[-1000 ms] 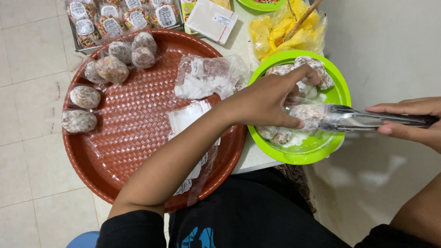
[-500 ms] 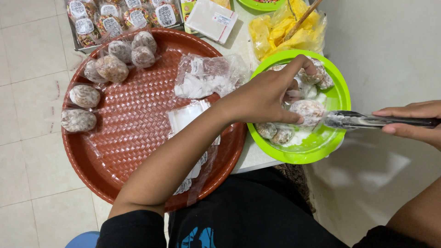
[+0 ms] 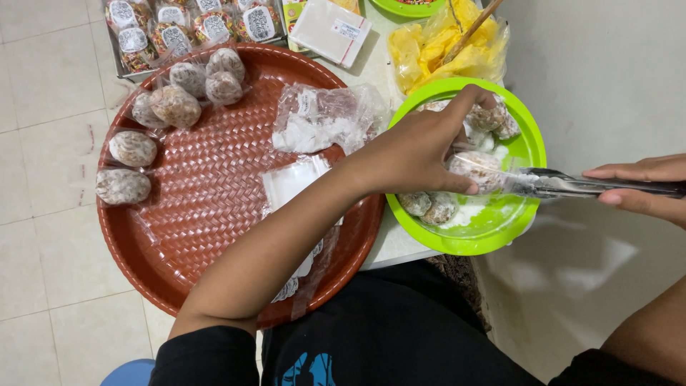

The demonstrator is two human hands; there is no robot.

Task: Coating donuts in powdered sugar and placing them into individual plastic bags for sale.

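Note:
My left hand [image 3: 421,146] reaches over the green plate [image 3: 525,139] and holds a small clear plastic bag [image 3: 477,170] around a powdered sweet ball. My right hand [image 3: 643,187] grips metal tongs [image 3: 572,186] whose tips sit at the bag's mouth. Several more powdered balls [image 3: 429,206] lie in white powder on the plate. The round brown woven tray [image 3: 207,186] holds several wrapped balls [image 3: 132,148] along its left rim and a pile of empty clear bags [image 3: 321,118].
A yellow bag with a wooden stick [image 3: 446,46] lies behind the plate. A white box [image 3: 330,28] and labelled packets in a metal tray [image 3: 193,21] sit at the top. Tiled floor [image 3: 43,107] lies at left, a pale wall [image 3: 614,71] at right.
The tongs have shifted slightly left toward the bag. My left hand's fingers have closed more around the bagged ball over the plate.

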